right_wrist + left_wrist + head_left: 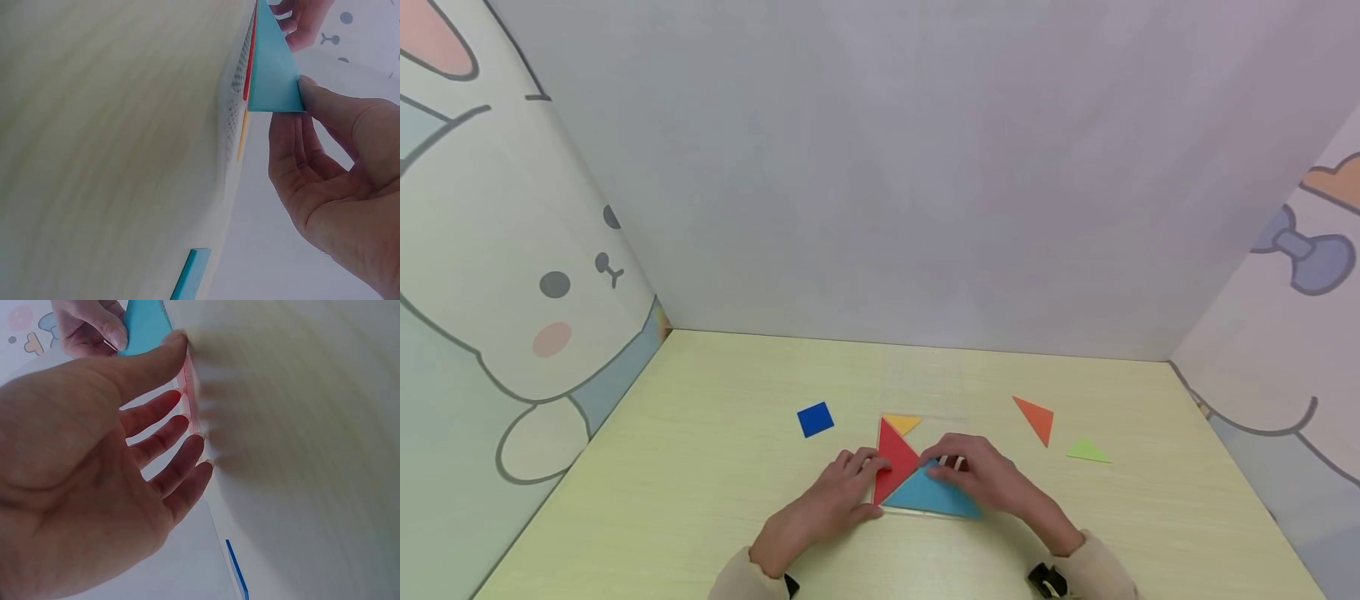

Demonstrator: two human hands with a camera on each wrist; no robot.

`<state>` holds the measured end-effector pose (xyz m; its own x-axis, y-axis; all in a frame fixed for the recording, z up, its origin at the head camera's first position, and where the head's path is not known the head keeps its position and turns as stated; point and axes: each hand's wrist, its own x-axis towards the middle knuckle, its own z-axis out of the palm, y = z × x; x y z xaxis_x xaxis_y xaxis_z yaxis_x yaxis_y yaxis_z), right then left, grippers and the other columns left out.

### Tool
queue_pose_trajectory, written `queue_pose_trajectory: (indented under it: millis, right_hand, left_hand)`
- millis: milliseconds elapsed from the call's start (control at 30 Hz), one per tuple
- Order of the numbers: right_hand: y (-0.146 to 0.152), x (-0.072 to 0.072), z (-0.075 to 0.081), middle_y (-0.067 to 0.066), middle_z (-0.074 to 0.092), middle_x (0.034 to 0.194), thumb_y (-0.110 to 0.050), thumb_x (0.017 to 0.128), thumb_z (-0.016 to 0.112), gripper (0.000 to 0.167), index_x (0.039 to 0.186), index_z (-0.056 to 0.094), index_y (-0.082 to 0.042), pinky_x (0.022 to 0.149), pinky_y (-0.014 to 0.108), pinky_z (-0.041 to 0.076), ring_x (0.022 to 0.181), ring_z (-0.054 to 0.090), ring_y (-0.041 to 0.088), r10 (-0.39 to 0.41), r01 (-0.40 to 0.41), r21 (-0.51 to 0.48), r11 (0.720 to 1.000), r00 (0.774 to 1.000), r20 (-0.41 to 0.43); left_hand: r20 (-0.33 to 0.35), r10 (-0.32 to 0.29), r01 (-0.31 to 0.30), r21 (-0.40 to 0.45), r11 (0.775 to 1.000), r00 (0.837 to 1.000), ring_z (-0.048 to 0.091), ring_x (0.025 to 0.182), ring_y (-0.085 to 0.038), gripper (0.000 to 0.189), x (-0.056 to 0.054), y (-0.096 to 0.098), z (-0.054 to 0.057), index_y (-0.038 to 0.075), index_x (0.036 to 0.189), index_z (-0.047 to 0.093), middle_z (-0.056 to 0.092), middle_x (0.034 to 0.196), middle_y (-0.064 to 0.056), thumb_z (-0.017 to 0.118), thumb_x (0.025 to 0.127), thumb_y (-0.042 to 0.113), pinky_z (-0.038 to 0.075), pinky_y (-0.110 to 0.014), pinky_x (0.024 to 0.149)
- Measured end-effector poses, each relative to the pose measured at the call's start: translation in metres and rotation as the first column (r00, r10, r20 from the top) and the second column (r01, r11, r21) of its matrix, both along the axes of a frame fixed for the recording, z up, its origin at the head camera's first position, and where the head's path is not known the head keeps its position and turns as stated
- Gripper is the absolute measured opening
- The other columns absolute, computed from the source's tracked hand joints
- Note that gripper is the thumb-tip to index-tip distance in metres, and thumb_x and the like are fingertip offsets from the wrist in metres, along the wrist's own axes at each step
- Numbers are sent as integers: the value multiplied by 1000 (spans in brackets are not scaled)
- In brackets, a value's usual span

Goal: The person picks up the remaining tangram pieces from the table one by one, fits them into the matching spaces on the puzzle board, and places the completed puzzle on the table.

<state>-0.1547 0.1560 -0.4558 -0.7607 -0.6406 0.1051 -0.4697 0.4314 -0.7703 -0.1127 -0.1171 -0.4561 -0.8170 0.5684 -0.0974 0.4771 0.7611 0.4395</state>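
Observation:
My right hand (988, 477) pinches a large light-blue triangle (275, 75) at one corner between thumb and fingers. In the right wrist view this triangle stands tilted up, partly over a shallow tray (232, 94). A large red triangle (895, 461) lies in the tray's left part, and a small yellow triangle (901, 422) at its far side. My left hand (833, 496) lies along the tray's left side, fingertips touching the edge by the red triangle, fingers spread and slightly bent in the left wrist view.
A dark blue square (816, 419) lies left of the tray. To the right are an orange triangle (1035, 418) and a light green triangle (1087, 451). Another teal piece (191, 274) rests on the table in the right wrist view. Curtained walls enclose the table (715, 400).

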Motion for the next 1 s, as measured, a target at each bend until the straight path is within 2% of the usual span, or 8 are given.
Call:
queue_pose_trajectory:
  millis: [300,600,1000]
  right_hand:
    - [-4,1,-1,-6,69,101,-17,98,71,19,115,75,-9,74,26,56,85,62,7,7,-6,3,1000,1000,-28]
    - [-10,0,-2,-8,68,103,-20,97,73,22,116,74,-10,77,26,55,87,61,7,-4,3,53,999,1000,6]
    - [-12,0,1,-5,68,105,-19,97,73,21,116,73,-11,77,25,55,88,61,7,-5,5,58,998,1000,9]
  left_hand:
    - [-8,-9,9,-1,1000,1000,46,124,-22,62,0,0,0,13,145,49,47,144,-6,77,93,30,47,-37,102]
    - [-12,-19,19,10,1000,1000,46,121,-23,62,0,0,4,13,144,49,47,143,-6,77,93,32,46,-36,100]
    - [-6,-13,13,4,1000,1000,46,122,-23,61,1,1,4,12,145,49,47,144,-6,77,94,31,47,-38,101]
